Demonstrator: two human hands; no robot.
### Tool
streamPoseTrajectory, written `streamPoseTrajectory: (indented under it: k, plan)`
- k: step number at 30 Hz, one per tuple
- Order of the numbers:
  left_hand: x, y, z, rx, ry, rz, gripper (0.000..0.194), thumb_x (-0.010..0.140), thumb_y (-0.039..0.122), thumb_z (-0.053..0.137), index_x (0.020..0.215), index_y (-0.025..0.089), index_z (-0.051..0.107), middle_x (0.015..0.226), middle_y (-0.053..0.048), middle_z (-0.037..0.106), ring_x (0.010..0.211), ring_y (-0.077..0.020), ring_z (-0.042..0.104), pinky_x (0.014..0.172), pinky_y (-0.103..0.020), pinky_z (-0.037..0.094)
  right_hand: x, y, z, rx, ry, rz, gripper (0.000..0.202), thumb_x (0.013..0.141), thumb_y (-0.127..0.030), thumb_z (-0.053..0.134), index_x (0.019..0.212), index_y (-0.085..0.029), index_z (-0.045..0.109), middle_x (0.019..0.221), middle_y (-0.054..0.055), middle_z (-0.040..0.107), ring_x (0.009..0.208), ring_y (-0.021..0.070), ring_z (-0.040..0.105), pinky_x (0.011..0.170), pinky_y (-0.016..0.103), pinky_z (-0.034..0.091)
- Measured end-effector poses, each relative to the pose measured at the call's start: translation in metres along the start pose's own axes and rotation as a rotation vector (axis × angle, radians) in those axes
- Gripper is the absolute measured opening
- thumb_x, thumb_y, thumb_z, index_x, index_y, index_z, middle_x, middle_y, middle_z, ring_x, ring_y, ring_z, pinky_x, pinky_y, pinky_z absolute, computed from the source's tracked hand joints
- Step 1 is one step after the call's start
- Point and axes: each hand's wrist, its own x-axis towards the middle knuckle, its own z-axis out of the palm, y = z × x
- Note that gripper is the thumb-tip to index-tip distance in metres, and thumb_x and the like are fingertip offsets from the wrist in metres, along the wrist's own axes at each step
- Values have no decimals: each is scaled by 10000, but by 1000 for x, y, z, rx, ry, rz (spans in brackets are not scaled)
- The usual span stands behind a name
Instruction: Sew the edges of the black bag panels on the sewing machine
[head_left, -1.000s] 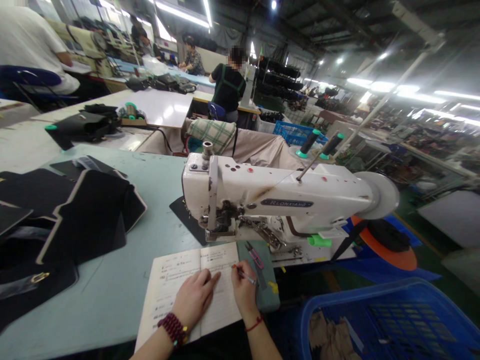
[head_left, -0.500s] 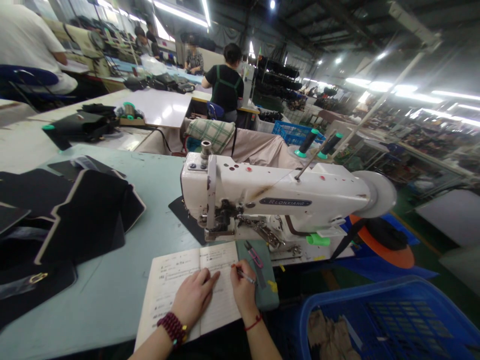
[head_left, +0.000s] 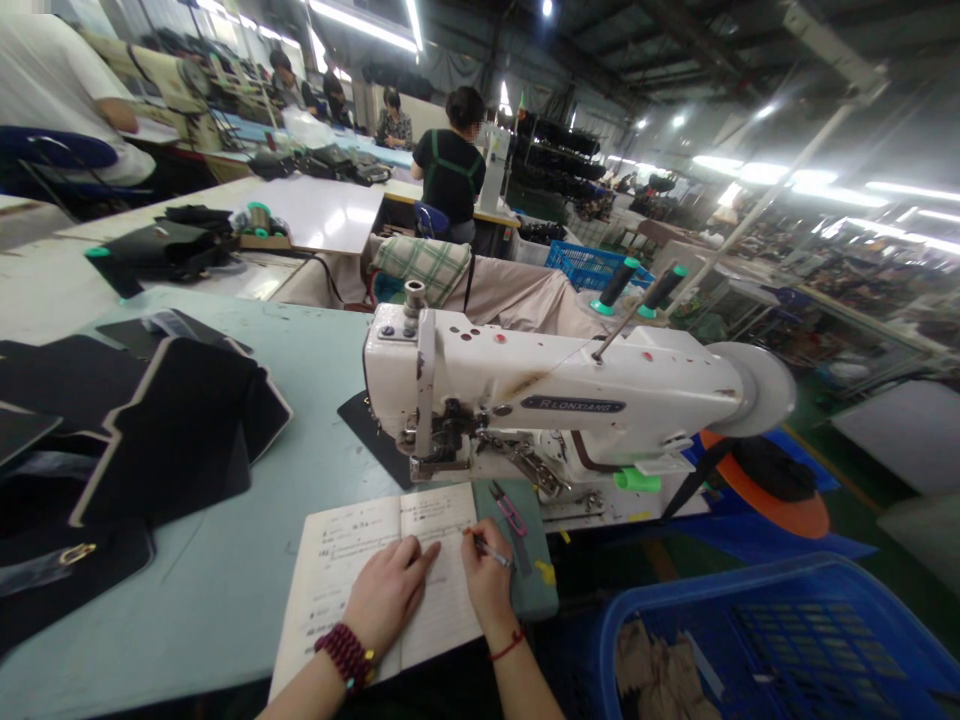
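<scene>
The open notebook (head_left: 444, 612) lies on the pale green table (head_left: 217, 590), its lower side at the tabletop's six-o'clock edge. The left hand (head_left: 386, 588) rests across its middle, palm down, fingers loosely together, index finger reaching toward two o'clock; even pressure there should stop the pages sliding. At the notebook's three o'clock, the right hand (head_left: 487, 578) pinches a pen (head_left: 492, 551); whether the tip meets paper is unclear. A light grip and supported wrist would suit neat strokes. Pink snips (head_left: 510, 511) lie at two o'clock, best left clear of the elbow; the sewing machine (head_left: 555, 375) stands at one, black panels (head_left: 176, 435) at ten.
</scene>
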Motion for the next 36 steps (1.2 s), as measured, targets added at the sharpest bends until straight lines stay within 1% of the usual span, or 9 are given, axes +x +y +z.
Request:
streamPoseTrajectory:
  k: [7, 12, 19, 26, 36]
  plan:
    - [1, -1, 2, -14, 8, 8, 446, 892, 156, 411, 1324, 257, 464, 1011, -65, 518, 902, -207, 488, 779, -351, 444, -1, 1, 1, -2, 7, 0, 196, 891, -243, 475, 714, -165, 499, 627, -5, 517, 585, 99, 482, 552, 187, 369]
    - [0, 0, 1, -10, -4, 7, 439, 912, 170, 375, 1333, 262, 451, 1008, -64, 514, 906, -211, 490, 778, -358, 443, 0, 0, 0, -11, 14, -5, 192, 894, -240, 477, 718, -164, 496, 630, -8, 510, 590, 100, 477, 572, 198, 360]
    - [0, 1, -1, -18, -29, 3, 425, 917, 188, 373, 1330, 239, 459, 1018, -71, 513, 910, -224, 488, 785, -381, 449, -3, 1, -2, -5, 54, -1, 209, 911, -268, 478, 733, -161, 504, 654, 1, 525, 609, 107, 489, 586, 207, 364]
    - [2, 1, -3, -15, -34, 2, 427, 915, 176, 381, 1330, 241, 457, 1019, -69, 513, 917, -228, 490, 786, -389, 455, -1, -2, 1, 29, -20, -39, 178, 904, -240, 474, 750, -161, 512, 684, 8, 542, 642, 107, 513, 608, 197, 396]
    - [1, -1, 2, 12, -17, 7, 427, 914, 176, 389, 1330, 245, 456, 1003, -64, 510, 899, -219, 491, 776, -376, 454, 2, 0, 4, 41, -53, -58, 148, 898, -220, 475, 767, -161, 511, 697, 2, 548, 652, 101, 522, 625, 193, 398]
